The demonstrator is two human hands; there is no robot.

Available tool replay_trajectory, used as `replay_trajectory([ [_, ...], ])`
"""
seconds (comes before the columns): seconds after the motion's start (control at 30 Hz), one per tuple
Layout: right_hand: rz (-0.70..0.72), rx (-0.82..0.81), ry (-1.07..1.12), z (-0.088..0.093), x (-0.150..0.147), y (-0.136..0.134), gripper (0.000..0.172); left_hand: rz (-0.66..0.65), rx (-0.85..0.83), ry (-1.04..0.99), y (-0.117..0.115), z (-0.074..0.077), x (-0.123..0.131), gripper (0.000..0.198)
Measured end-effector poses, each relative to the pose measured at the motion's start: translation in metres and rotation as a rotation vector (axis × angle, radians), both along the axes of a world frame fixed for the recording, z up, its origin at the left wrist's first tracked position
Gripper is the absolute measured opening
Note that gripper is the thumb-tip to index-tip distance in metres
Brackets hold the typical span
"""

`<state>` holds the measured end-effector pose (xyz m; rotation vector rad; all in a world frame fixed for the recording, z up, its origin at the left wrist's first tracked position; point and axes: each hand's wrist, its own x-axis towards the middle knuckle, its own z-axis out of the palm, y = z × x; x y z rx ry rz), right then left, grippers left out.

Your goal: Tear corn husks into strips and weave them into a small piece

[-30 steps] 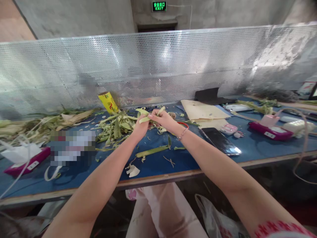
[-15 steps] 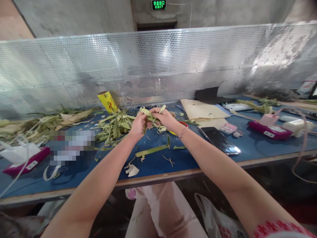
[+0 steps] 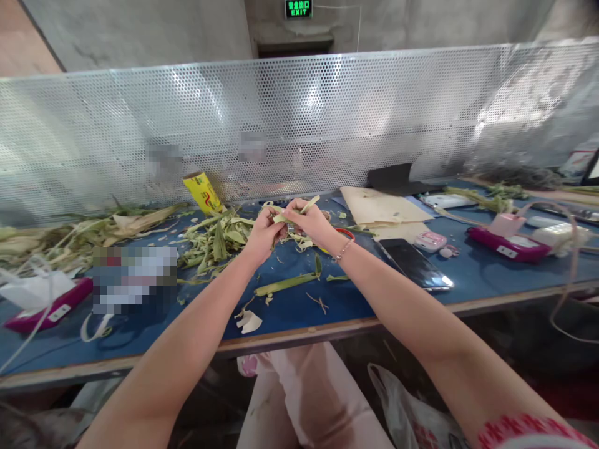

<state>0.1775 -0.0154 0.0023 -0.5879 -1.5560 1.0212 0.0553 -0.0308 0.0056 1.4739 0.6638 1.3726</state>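
Roughly midway is how this gets judged, going by how much is stripped and how much isn't. The back of the scene is taken up by a perforated metal screen (image 3: 327, 112), with bare concrete wall seen above it. Below that, a blue worktop (image 3: 491, 280) is stretched across the whole view, and it's pretty cluttered tbh.

On its far left a big pile of long stalks (image 3: 70, 234) is laid out. It looks dried and not visibly worked on, so that lot can be counted as left to do. Next to it a smaller heap of green trimmings (image 3: 218, 240) is scattered, which can be read as the done share.

Brown paper (image 3: 379, 209) is spread out to the right by the screen. A black phone (image 3: 414, 265) is laid face up nearer the front edge, and pink gadgets (image 3: 508, 246) are parked further right.

The left hand (image 3: 262, 234) and right hand (image 3: 311, 223) are held close together over the middle of the worktop. One loose stalk (image 3: 286, 284) is lying in front of them, apart from both. A yellow box (image 3: 202, 192) is leaned against the screen behind the heap.

A pale green strip (image 3: 292, 213) is pinched between the hands, with the fingers (image 3: 277, 218) of both closed on it. It's held just above the worktop, right beside the heap. A green exit sign (image 3: 298, 8) is lit at the very top.
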Motion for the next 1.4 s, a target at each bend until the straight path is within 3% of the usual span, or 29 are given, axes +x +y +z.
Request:
replay_trajectory([
  [0.37,0.016,-0.073,0.115,0.0018,-0.0032,-0.0034,0.026,0.079,0.094,0.059,-0.0003,-0.0027,0.0032,0.013],
  [0.7,-0.067,-0.017,0.004,-0.0009,-0.0018,0.0001,0.008,0.125,-0.073,-0.019,-0.0037,0.0010,0.0053,0.014],
  [0.97,-0.164,0.035,-0.085,-0.0050,-0.0014,0.0044,0.010,0.065,-0.233,-0.187,-0.0018,0.0022,0.0050,0.016],
  [1.17,-0.142,0.013,-0.093,-0.0020,0.0013,0.0025,0.013,0.045,-0.317,-0.224,-0.0026,0.0053,0.0034,0.016],
  [1.4,-0.120,0.143,-0.097,0.0001,0.0016,-0.0006,0.015,0.056,-0.338,-0.241,-0.0022,0.0058,0.0031,0.015],
])
